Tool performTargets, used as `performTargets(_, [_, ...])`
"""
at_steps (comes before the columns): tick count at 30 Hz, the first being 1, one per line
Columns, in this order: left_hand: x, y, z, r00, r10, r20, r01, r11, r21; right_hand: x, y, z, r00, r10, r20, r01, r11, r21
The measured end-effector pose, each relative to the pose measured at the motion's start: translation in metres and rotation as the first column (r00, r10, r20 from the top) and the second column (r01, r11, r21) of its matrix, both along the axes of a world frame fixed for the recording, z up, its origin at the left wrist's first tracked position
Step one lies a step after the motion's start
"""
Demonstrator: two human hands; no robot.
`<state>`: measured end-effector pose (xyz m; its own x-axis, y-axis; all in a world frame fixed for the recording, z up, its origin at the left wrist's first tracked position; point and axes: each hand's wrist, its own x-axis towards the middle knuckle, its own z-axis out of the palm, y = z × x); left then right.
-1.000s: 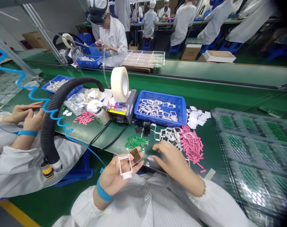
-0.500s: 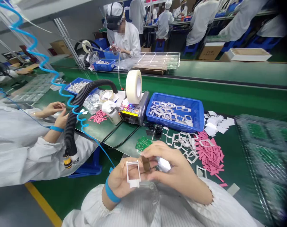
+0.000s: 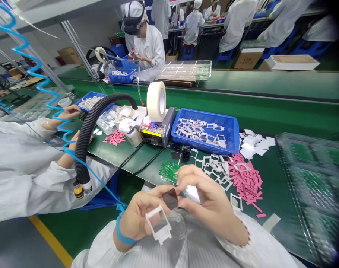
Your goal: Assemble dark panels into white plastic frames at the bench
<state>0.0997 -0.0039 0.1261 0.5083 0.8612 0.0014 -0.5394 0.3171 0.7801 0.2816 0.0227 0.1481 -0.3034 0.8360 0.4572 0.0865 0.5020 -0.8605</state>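
My left hand (image 3: 138,214) is closed around a white plastic frame (image 3: 158,225), which hangs tilted below the fingers. Its fingertips also grip the left side of a small dark rectangular panel (image 3: 170,198). On the panel's right edge, the thumb and fingers of my right hand (image 3: 204,197) are pinched. A shiny silvery piece (image 3: 192,193) shows inside the curl of my right hand; its kind is unclear. Just beyond my hands lie green circuit boards (image 3: 168,170) and a scatter of white frames (image 3: 214,165). A blue strap (image 3: 122,227) circles my left wrist.
A blue bin (image 3: 205,143) of frames stands behind, left of white sheets (image 3: 253,143). Pink strips (image 3: 246,176) and clear trays (image 3: 295,178) lie right. A tape roll (image 3: 156,101) sits on a grey device (image 3: 155,134). A black hose (image 3: 84,141) arches beside a co-worker's sleeve (image 3: 21,156).
The white frame has tipped and dropped a little in my left hand, whose fingers have curled up to the dark panel. The panel has turned flatter. The co-worker's hands at left have moved apart.
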Motion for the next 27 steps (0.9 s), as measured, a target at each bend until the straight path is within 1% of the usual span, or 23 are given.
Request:
performTargets(2, [-0.001,0.001,0.003,0.996,0.009,-0.092,0.002,0.993,0.121,0.001,-0.001,0.008,0.977,-0.136,0.162,0.11,0.981,0.162])
performTargets(4, [-0.001,0.001,0.006,0.989,0.023,-0.143,0.007,0.979,0.206,0.0,-0.003,0.011,0.942,-0.229,0.246,0.163,0.951,0.261])
performTargets(7, [0.001,0.003,0.007,0.989,0.021,-0.144,0.021,0.958,0.286,-0.001,-0.007,0.012,0.916,-0.282,0.286,0.193,0.933,0.302])
performTargets(10, [0.002,0.004,0.004,0.993,0.019,-0.118,0.023,0.941,0.339,0.0,-0.009,0.008,0.905,-0.313,0.287,0.215,0.921,0.326])
performTargets(15, [0.002,0.003,0.0,0.989,0.028,-0.147,0.026,0.934,0.356,0.001,-0.011,0.003,0.903,-0.318,0.289,0.216,0.918,0.333])
performTargets(21, [0.001,0.002,-0.002,0.984,0.02,-0.176,0.038,0.946,0.322,0.0,-0.01,0.0,0.903,-0.308,0.3,0.214,0.927,0.308])
performTargets(27, [-0.001,0.003,-0.005,0.979,0.007,-0.202,0.056,0.95,0.306,-0.002,-0.01,-0.005,0.885,-0.349,0.309,0.247,0.913,0.324])
